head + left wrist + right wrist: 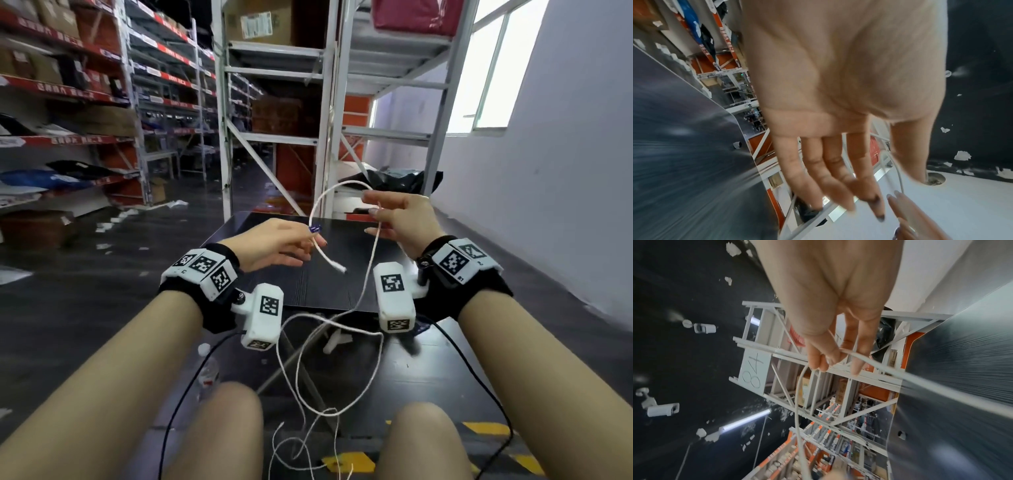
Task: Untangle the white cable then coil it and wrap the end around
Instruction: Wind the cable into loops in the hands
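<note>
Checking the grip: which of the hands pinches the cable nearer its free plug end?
The left hand; the white cable's plug dangles just below it.

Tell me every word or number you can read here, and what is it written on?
"84", hand-drawn, with a cross-like stroke beside it: on the grey shelf end panel, right wrist view.
White characters on the red shelf strips: too blurred to read.
Label on the cardboard box: too small to read.
Wrist bands: square code patterns only, no readable words.
</note>
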